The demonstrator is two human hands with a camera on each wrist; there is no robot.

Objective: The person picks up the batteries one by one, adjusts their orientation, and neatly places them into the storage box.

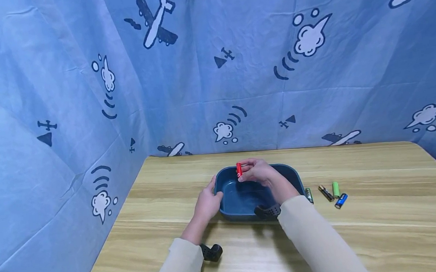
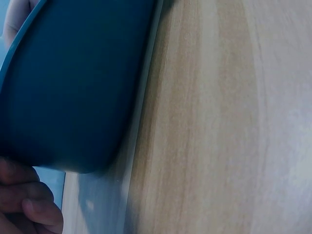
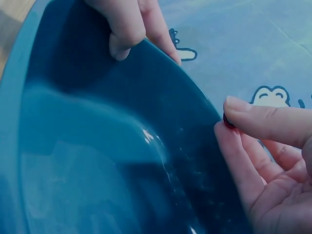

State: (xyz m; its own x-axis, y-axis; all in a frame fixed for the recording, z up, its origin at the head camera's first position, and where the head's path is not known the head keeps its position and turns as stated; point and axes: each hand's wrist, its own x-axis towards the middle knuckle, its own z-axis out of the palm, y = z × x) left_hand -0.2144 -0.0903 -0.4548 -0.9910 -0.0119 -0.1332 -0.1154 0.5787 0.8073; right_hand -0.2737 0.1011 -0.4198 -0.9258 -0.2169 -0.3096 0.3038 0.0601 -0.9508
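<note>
A dark blue plastic basin [image 1: 241,198] stands on the wooden table, and its inside shows no items. My left hand [image 1: 206,204] grips its left rim, the thumb inside and the fingers outside; the thumb [image 3: 119,48] shows over the wall in the right wrist view. Above the basin's far part, my right hand [image 1: 259,173] pinches a red battery [image 1: 239,170] between thumb and fingertips, held roughly upright. In the right wrist view the battery [image 3: 228,122] shows only as a small dark-red end. The left wrist view shows the basin's outer wall [image 2: 73,87] and curled fingers [image 2: 34,197].
Right of the basin lie several batteries: a dark green one [image 1: 309,195] near its wall, a black-and-gold one [image 1: 326,193], a light green one [image 1: 335,189] and a blue one [image 1: 341,200]. A blue airplane-print curtain [image 1: 206,82] hangs behind the wooden table [image 1: 383,217].
</note>
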